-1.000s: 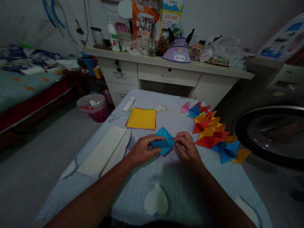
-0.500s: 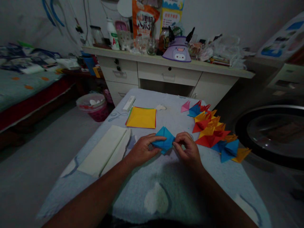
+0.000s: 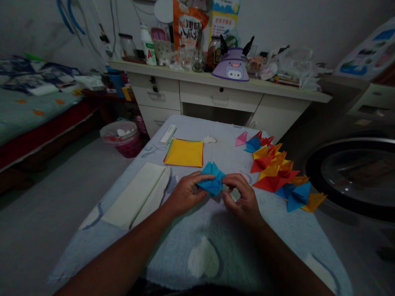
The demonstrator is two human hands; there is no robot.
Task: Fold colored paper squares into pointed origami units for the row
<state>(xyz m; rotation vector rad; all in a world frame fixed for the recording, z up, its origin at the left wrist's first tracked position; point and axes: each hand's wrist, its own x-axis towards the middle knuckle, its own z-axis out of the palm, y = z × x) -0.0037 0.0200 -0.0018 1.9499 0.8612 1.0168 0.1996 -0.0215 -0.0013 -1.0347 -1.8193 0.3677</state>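
Observation:
A piece of blue origami paper (image 3: pixel 212 183), folded into a diamond-like shape with points at its top, is held over the middle of the table. My left hand (image 3: pixel 189 190) pinches its left side, the index finger lying across the front and the thumb below. At its right edge, the thumb and index finger of my right hand (image 3: pixel 242 195) are closed on the paper; the exact grip there is hard to make out. Just beyond lies a stack of square paper (image 3: pixel 184 153), yellow on top. Several finished paper cranes (image 3: pixel 274 166) in red, orange, blue and pink stand in rows to the right.
A folded cream sheet (image 3: pixel 135 193) lies left of my hands on the cloth-covered table (image 3: pixel 203 230). Near the far left corner is a small white box (image 3: pixel 168 134). Behind stands a cluttered white cabinet (image 3: pixel 222 96); a pink bin (image 3: pixel 121 137) is on the floor.
The blue paper has tilted, and its top now shows separate points. My right hand's fingers have shifted slightly left and spread a little along its right edge. My left hand keeps its hold.

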